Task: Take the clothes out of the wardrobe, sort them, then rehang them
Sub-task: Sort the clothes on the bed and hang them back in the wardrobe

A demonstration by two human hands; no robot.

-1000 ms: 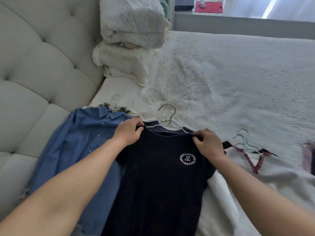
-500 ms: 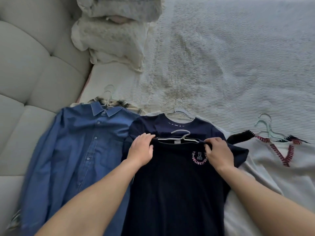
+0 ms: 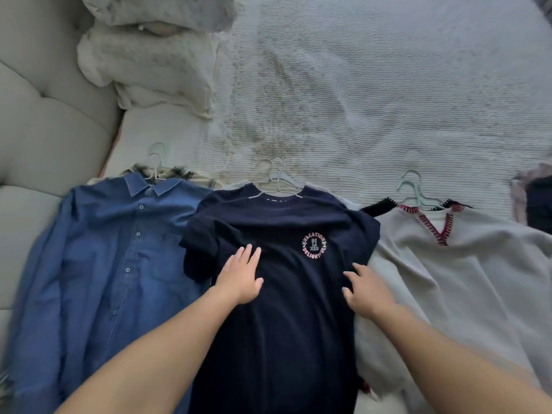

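A dark navy T-shirt (image 3: 277,324) with a round pink "VACATION" print lies flat on the bed on its white hanger (image 3: 276,188), on top of another navy shirt. My left hand (image 3: 240,277) rests flat on its chest, fingers straight. My right hand (image 3: 366,289) touches the shirt's right side with fingers spread. A blue denim shirt (image 3: 113,264) on a hanger lies to the left. A cream top with red stitched neckline (image 3: 460,279) on a pale green hanger (image 3: 413,189) lies to the right.
The clothes lie on a white ribbed bedspread (image 3: 373,100). A tufted beige headboard (image 3: 38,121) runs along the left. Stacked fluffy pillows (image 3: 149,52) sit at the top left. A plaid garment (image 3: 179,171) peeks out under the denim shirt. Another garment (image 3: 534,198) shows at the right edge.
Both hands let go of the navy T-shirt's shoulders and slid down onto its chest. The shirt now lies higher, over the other navy shirt.
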